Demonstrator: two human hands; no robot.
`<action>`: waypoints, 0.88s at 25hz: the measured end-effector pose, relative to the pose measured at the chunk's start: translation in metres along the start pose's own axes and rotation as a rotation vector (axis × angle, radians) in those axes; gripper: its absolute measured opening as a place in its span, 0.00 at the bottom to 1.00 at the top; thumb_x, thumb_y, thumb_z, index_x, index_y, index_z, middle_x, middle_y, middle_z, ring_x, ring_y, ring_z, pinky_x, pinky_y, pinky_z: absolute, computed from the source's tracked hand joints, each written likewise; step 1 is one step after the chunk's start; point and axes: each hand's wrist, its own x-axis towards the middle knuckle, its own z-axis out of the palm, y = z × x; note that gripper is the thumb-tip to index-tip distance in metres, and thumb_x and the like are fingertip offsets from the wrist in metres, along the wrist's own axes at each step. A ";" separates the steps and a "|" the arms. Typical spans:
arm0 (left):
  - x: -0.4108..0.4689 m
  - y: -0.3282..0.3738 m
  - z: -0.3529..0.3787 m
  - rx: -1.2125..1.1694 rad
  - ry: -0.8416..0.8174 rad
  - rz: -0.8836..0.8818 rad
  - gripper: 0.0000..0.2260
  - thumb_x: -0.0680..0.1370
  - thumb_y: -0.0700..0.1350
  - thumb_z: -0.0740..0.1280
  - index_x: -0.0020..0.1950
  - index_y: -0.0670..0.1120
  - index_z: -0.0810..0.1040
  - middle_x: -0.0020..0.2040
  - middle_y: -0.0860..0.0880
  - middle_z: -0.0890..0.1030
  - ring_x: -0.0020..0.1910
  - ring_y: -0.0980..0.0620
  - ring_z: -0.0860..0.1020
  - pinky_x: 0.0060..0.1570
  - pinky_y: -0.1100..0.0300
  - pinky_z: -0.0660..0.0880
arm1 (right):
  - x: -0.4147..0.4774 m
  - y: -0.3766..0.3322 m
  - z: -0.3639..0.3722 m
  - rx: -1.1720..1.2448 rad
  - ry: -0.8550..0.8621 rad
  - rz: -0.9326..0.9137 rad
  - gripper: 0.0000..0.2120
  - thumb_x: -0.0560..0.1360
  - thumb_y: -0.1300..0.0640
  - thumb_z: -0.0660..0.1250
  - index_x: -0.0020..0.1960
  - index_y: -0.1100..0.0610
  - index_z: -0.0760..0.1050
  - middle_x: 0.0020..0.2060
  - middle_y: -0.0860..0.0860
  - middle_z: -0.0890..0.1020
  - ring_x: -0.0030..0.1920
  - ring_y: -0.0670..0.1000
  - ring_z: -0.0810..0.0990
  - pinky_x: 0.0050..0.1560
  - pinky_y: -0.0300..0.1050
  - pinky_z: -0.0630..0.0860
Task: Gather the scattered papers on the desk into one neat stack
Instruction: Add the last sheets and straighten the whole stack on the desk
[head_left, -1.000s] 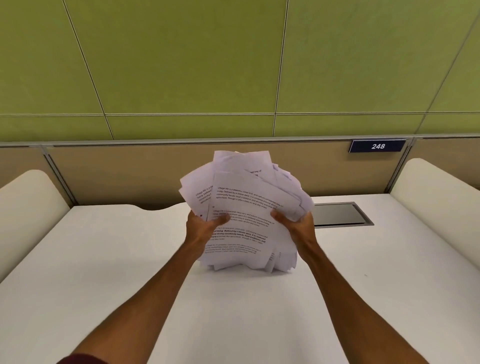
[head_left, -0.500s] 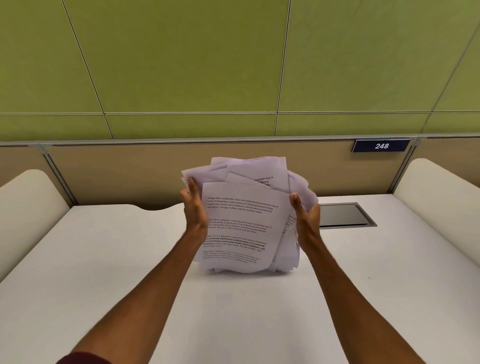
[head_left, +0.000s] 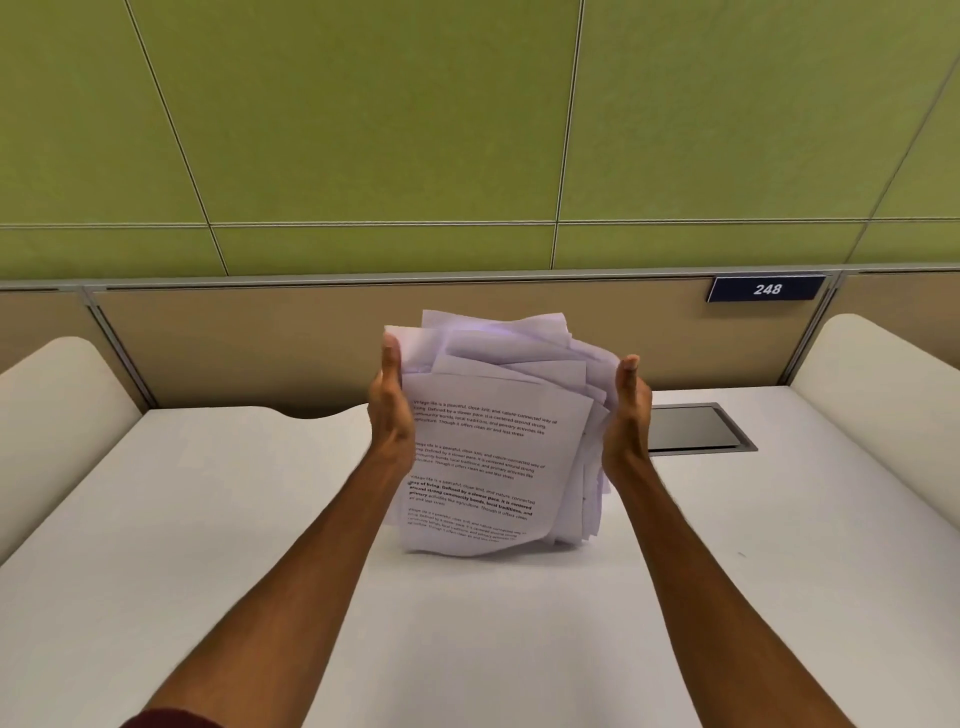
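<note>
A loose bundle of printed white papers (head_left: 488, 457) stands on its lower edge on the white desk (head_left: 208, 519), leaning slightly, sheets fanned and uneven at the top and right. My left hand (head_left: 389, 410) presses flat against the bundle's left edge, fingers straight up. My right hand (head_left: 628, 415) presses flat against the right edge in the same way. The bundle is held between the two palms. The front sheet shows several paragraphs of black text.
A dark recessed cable hatch (head_left: 696, 428) sits in the desk right of my right hand. A tan partition with a blue "248" sign (head_left: 766, 289) runs behind, green wall panels above. Cream rounded side dividers (head_left: 878, 395) flank the desk.
Both hands went from gripping the bundle's front with thumbs to flat palms along its side edges, sliding upward. The sheets are squeezed into a narrower, taller bundle.
</note>
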 end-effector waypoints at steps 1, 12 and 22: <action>0.000 0.000 -0.003 0.008 -0.064 -0.027 0.35 0.66 0.74 0.58 0.56 0.49 0.83 0.52 0.44 0.84 0.50 0.43 0.81 0.53 0.48 0.77 | -0.002 0.001 -0.002 -0.019 -0.009 0.007 0.59 0.57 0.17 0.59 0.51 0.76 0.67 0.40 0.66 0.74 0.45 0.53 0.70 0.48 0.51 0.67; -0.012 -0.038 -0.033 0.329 -0.269 0.234 0.37 0.53 0.58 0.83 0.57 0.44 0.79 0.48 0.49 0.85 0.47 0.49 0.84 0.42 0.54 0.82 | -0.016 0.014 0.004 -0.240 0.090 0.222 0.51 0.49 0.12 0.50 0.45 0.54 0.77 0.40 0.58 0.80 0.44 0.57 0.79 0.45 0.50 0.77; 0.000 -0.042 -0.040 0.311 -0.387 0.074 0.24 0.59 0.51 0.79 0.53 0.51 0.81 0.49 0.49 0.85 0.48 0.52 0.83 0.44 0.57 0.81 | 0.000 -0.019 0.010 -0.780 0.324 -0.669 0.39 0.72 0.31 0.63 0.69 0.61 0.68 0.65 0.57 0.75 0.65 0.57 0.74 0.62 0.58 0.72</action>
